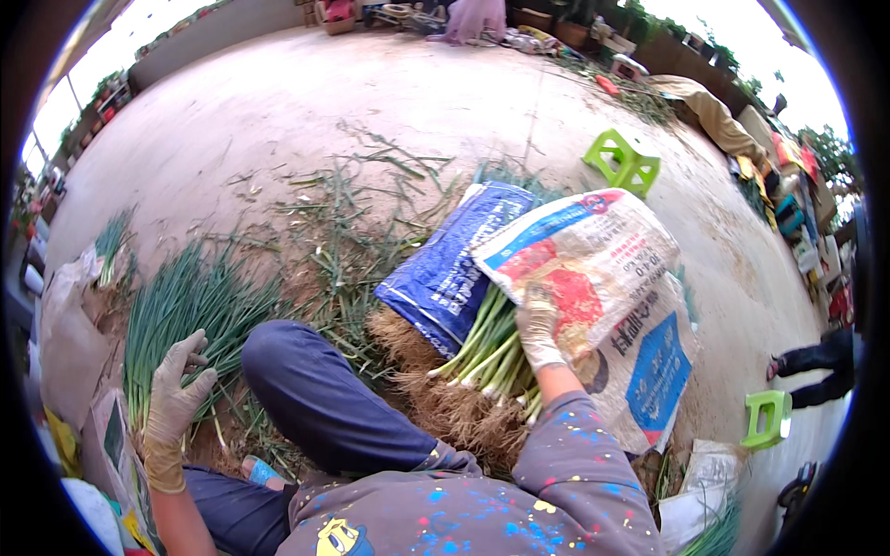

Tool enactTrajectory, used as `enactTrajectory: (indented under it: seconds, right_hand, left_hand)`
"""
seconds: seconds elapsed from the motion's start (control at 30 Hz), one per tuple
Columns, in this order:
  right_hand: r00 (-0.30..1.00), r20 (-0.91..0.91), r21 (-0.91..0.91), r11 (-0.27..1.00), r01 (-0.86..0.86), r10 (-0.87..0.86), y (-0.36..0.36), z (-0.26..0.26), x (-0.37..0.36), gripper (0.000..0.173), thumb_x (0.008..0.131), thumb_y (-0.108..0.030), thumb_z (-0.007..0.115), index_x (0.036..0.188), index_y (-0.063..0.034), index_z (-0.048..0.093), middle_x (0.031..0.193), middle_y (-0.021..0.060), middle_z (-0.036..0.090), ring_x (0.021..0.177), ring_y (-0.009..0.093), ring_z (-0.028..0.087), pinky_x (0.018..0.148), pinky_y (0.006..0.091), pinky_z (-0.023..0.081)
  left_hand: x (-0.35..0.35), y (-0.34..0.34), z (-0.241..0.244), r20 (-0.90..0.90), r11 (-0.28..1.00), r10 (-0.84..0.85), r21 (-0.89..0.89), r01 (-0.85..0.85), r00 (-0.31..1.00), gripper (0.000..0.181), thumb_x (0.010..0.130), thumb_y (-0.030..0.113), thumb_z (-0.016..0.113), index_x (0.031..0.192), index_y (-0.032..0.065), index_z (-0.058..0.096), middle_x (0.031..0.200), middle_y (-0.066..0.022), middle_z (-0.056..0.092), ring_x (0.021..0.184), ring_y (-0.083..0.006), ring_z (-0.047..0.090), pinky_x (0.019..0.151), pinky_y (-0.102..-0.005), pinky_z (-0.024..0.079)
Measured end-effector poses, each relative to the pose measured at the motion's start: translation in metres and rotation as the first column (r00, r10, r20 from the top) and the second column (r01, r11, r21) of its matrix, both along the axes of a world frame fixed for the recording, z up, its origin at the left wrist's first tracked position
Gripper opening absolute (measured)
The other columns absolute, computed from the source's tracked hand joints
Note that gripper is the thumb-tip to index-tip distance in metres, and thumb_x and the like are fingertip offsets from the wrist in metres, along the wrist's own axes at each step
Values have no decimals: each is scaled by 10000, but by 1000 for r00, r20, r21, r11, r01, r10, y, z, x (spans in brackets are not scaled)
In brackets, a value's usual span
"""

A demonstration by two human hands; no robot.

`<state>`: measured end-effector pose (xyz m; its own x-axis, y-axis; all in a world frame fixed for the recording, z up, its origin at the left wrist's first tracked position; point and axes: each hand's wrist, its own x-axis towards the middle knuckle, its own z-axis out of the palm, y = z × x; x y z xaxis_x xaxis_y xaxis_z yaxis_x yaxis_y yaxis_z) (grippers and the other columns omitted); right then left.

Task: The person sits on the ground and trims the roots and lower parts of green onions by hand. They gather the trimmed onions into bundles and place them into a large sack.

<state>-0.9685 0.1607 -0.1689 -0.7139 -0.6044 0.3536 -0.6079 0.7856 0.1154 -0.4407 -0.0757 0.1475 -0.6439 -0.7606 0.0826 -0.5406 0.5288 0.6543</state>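
My left hand (177, 389), in a soiled pale glove, is over the near edge of a heap of green onions (188, 306) at the left, its fingers apart and nothing in them. At the centre right my right hand (539, 316), gloved too, lies on the lower edge of a white printed woven sack (591, 243); its fingertips are hard to make out. That sack covers the leaves of trimmed green onions (490, 347), whose white ends and brown roots point towards me. A blue woven sack (452, 271) lies beside it, over more rooted onions.
Loose green leaves (341, 236) litter the floor ahead. One green plastic stool (626, 161) stands beyond the sacks, another (767, 419) at the right near a person's legs (817, 368). Another printed sack (650, 368) lies right of my right hand. My bent knee (292, 354) is between both piles.
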Motion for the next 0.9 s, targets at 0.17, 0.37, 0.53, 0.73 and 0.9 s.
enactTrajectory:
  seconds: [0.17, 0.37, 0.53, 0.73, 0.9]
  right_hand:
    - [943, 87, -670, 720, -183, 320, -2, 67, 31, 332, 869, -59, 538, 1191, 3, 594, 1119, 202, 634, 1025, 338, 617, 882, 396, 495]
    - [864, 200, -484, 814, -322, 462, -14, 50, 94, 299, 891, -106, 544, 1179, -71, 616, 1162, 156, 633, 1094, 278, 600, 961, 372, 454]
    - [798, 351, -255, 870, -422, 490, -12, 44, 127, 284, 801, -138, 595, 1072, -74, 646, 1121, 155, 642, 1005, 333, 615, 901, 422, 469]
    - [712, 578, 55, 852, -521, 398, 1, 69, 146, 437, 856, -241, 573, 1280, -139, 545, 1354, 95, 511, 1251, 291, 465, 1038, 438, 330]
    - [973, -153, -269, 940, -210, 174, 5, 80, 89, 539, 874, -410, 565, 1362, -199, 477, 1471, 63, 381, 1362, 248, 319, 1116, 427, 178]
  left_hand:
    - [43, -14, -15, 14, 991, 120, 51, -121, 993, 583, 816, 247, 696, 1317, 34, 488, 1165, -121, 592, 921, -173, 605, 836, -318, 485]
    - [38, -23, -29, 5, 992, 88, 86, -88, 996, 569, 825, 236, 697, 1313, 33, 489, 1150, -117, 592, 924, -175, 604, 825, -302, 494]
    - [51, -20, -23, -8, 993, 81, 87, -80, 997, 536, 820, 175, 675, 1303, 25, 496, 1145, -110, 599, 907, -173, 601, 817, -302, 491]
    - [102, -22, -36, -57, 967, 204, 165, -192, 977, 523, 846, 182, 648, 1314, 12, 486, 1149, -100, 601, 927, -138, 572, 821, -277, 472]
    - [149, -14, -37, -60, 930, 346, 151, -334, 936, 502, 863, 190, 636, 1309, 7, 496, 1152, -106, 604, 916, -132, 571, 822, -283, 475]
